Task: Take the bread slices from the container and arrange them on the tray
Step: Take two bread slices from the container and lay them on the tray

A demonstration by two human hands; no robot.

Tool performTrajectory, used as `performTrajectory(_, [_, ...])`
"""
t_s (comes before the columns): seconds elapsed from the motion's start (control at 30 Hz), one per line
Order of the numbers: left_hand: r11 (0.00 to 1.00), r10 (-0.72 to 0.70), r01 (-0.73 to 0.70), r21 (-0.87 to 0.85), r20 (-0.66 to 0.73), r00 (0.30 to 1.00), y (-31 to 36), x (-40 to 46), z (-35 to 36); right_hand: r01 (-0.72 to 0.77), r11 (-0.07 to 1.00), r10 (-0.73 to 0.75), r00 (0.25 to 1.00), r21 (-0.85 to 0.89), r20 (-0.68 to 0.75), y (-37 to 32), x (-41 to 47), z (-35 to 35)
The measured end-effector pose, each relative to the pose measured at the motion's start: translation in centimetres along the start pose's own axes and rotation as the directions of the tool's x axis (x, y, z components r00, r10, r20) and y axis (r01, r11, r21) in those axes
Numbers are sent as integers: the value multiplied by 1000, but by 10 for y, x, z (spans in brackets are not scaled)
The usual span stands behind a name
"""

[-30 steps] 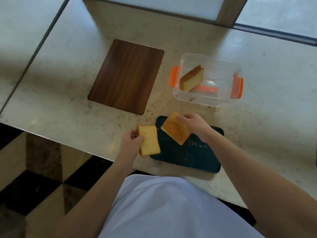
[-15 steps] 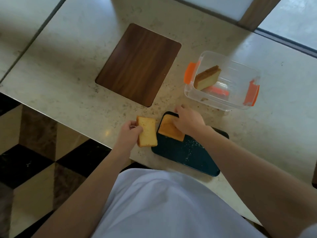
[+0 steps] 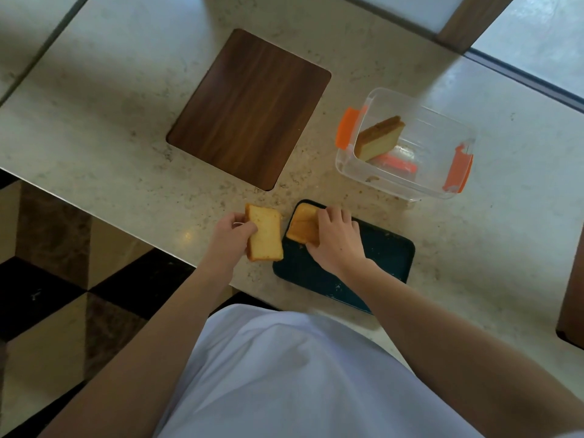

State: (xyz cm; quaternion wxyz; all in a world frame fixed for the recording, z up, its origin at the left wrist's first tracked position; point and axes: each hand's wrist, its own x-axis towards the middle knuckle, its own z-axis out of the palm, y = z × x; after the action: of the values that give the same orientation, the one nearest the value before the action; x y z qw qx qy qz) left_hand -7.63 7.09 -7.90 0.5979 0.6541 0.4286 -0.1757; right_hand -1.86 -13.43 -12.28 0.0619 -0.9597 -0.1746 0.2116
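A dark teal tray (image 3: 384, 252) lies at the counter's near edge. My right hand (image 3: 336, 237) presses a golden bread slice (image 3: 301, 227) flat into the tray's far left corner, fingers still on it. My left hand (image 3: 230, 233) holds a second, paler slice (image 3: 265, 237) just left of the tray, above the counter. A clear plastic container (image 3: 407, 143) with orange clips stands behind the tray, with one more slice (image 3: 379, 139) leaning inside against its left wall.
A dark wooden board (image 3: 249, 109) lies on the marble counter to the far left of the container. The counter's edge runs diagonally by my left hand, with a checkered floor below. Something orange lies on the container's bottom.
My right hand has lowered its slice from a tilted hold above the tray down onto the tray's far left corner. The left hand keeps its slice beside the tray.
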Motion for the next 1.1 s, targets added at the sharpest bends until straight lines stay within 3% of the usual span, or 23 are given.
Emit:
performTrajectory(0.43, [999, -9, 8, 47, 21, 1000, 4, 3, 5, -45, 999, 45, 999, -16, -21, 0, 12, -5])
performTrajectory(0.83, [998, 3, -6, 59, 54, 999, 0, 3, 8, -80, 994, 75, 995, 73, 70, 3, 26, -6])
performTrajectory(1.1, [999, -14, 12, 31, 64, 998, -5, 4, 9, -94, 987, 92, 995, 128, 25, 3, 20, -11])
